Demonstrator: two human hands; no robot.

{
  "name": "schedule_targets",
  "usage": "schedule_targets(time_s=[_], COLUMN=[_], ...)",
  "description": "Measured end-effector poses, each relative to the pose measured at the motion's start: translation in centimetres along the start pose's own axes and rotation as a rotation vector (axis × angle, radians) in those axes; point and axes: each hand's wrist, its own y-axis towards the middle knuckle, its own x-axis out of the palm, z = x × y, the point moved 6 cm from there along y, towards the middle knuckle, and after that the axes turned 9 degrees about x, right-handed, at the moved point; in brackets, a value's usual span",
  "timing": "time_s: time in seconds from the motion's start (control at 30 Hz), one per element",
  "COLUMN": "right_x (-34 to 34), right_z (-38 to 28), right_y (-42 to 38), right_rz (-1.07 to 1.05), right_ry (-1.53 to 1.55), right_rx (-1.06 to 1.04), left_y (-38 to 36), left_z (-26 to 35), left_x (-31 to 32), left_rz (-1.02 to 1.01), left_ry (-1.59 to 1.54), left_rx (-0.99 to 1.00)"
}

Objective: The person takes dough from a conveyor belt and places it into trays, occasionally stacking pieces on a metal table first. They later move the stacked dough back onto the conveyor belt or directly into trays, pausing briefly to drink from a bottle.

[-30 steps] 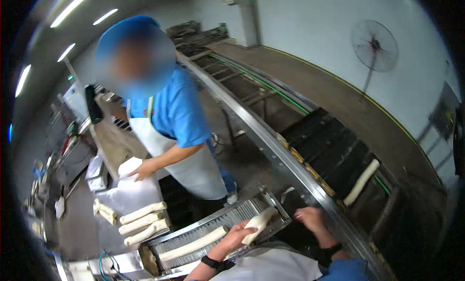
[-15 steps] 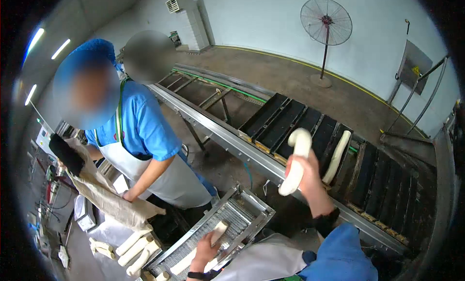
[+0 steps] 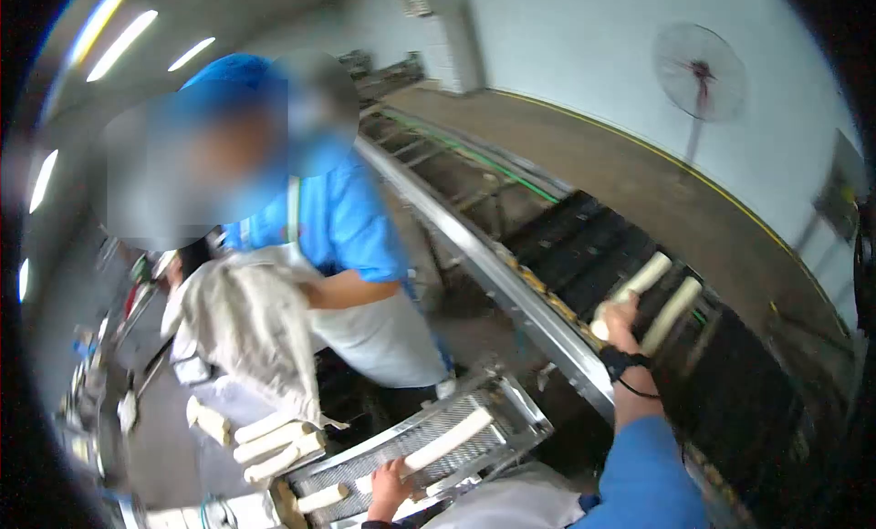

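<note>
My right hand [image 3: 620, 316] is closed round the lower part of a pale dough roll [image 3: 646, 275] over the black baking pans [image 3: 570, 233]. Next to it, a second dough roll [image 3: 673, 312] lies in a pan. Low in the view, my left hand [image 3: 390, 485] has its fingers curled over another long dough roll [image 3: 449, 440], which lies on the metal mesh belt [image 3: 383, 451]. A shorter dough piece [image 3: 323, 498] rests to the left of that hand.
Several dough rolls [image 3: 274, 442] lie on the table at the left. Beside it a co-worker in a blue shirt [image 3: 365, 219] handles a beige cloth [image 3: 246, 319]. The pans sit on a conveyor with a metal rail [image 3: 474, 251]. A stand fan [image 3: 699, 73] is by the wall.
My right hand has lowered its dough roll from the air to the pans. The dough under my left hand reaches farther up the belt. The co-worker's cloth hangs more spread out. My view has turned left.
</note>
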Motion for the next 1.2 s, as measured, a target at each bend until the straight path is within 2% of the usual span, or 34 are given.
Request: schedule_targets(time_s=[0.03,0.07,0.1,0.17,0.23,0.3,0.33,0.37,0.4,0.43,0.47,0.5,0.53,0.57,0.6,0.63,0.67,0.7,0.77,0.83,0.9,1.0,1.03,1.1,1.17,1.2], right_x=[1.1,1.2,2.1,4.2,6.5,7.3,8.1,8.5,8.2,6.4,5.2,6.5,6.7,6.1,5.3,4.5,4.1,3.2,3.2,3.1,3.1,2.6,2.6,3.1,3.0,3.2], right_z=[0.1,-3.9,-5.4,-6.6,-7.0,-8.2,-8.1,-6.9,-7.3,-10.5,-12.3,-8.6,-4.8,0.6,7.0,7.3,9.3,9.1,11.1,11.9,12.2,11.5,12.3,12.5,11.8,11.2], right_y=[1.8,-0.2,-1.4,-2.6,-4.5,-8.7,-10.1,-11.0,-14.6,-20.9,-25.5,-27.0,-29.5,-31.4,-31.7,-32.6,-32.2,-32.1,-31.3,-30.5,-29.7,-29.9,-30.1,-31.4,-33.0,-33.6], right_rz=[0.029,0.058,0.075,-0.091,-0.149,-0.35,-0.319,-0.489,-0.496,-0.38,-0.475,-0.944,-1.209,-1.416,-1.429,-1.351,-1.317,-1.314,-1.337,-1.304,-1.263,-1.32,-1.321,-1.354,-1.409,-1.46], right_ry=[-0.123,-0.386,-0.41,-0.609,-0.95,-0.976,-1.08,-1.069,-1.101,-1.164,-1.016,-0.975,-0.799,-0.886,-0.821,-0.829,-0.906,-0.862,-0.869,-0.921,-0.972,-0.99,-0.991,-0.694,-0.76,-0.829], right_rx=[-0.123,-0.263,-0.461,-0.2,-0.194,-0.152,-0.363,-0.379,-0.675,-0.933,-1.127,-0.988,-1.015,-1.014,-0.894,-0.738,-0.501,-0.366,-0.259,-0.343,-0.423,-0.238,-0.237,-0.374,-0.296,-0.221], left_y=[0.0,0.0,0.1,0.1,-0.1,0.4,0.8,1.2,1.7,2.1,2.5,2.8,3.2,3.4,3.5,3.3,3.1,3.1,3.4,3.2,3.2,3.3,3.2,3.0,2.3,2.6], left_z=[0.2,0.7,0.8,2.2,2.4,3.1,3.5,3.9,4.3,4.6,4.9,5.3,5.6,5.7,5.8,5.8,6.0,5.9,5.6,6.5,7.7,9.1,9.5,10.4,11.5,10.4], left_x=[0.0,-0.4,-0.9,-1.4,-1.3,-0.9,-1.2,-1.1,-0.9,-0.7,-0.2,0.5,1.0,1.6,2.6,3.5,3.6,4.2,5.0,4.0,4.8,4.0,3.8,2.0,0.8,2.5], left_rz=[-0.005,0.044,0.077,0.059,0.051,0.016,0.025,-0.017,-0.059,-0.049,-0.085,-0.121,-0.092,-0.084,-0.127,-0.17,-0.067,-0.056,-0.082,-0.049,-0.259,-0.288,-0.285,-0.257,-0.456,-0.487], left_ry=[0.031,0.002,-0.009,0.06,0.04,0.049,0.04,0.032,0.022,0.011,-0.024,-0.059,-0.094,-0.098,-0.155,-0.211,-0.215,-0.214,-0.229,-0.181,-0.22,-0.259,-0.308,-0.386,-0.748,-0.741], left_rx=[0.028,0.052,0.009,0.035,0.021,0.03,0.022,0.009,-0.005,-0.012,0.01,0.034,0.095,0.092,0.098,0.106,0.189,0.191,0.176,0.235,0.263,0.272,0.294,0.316,0.229,0.275])
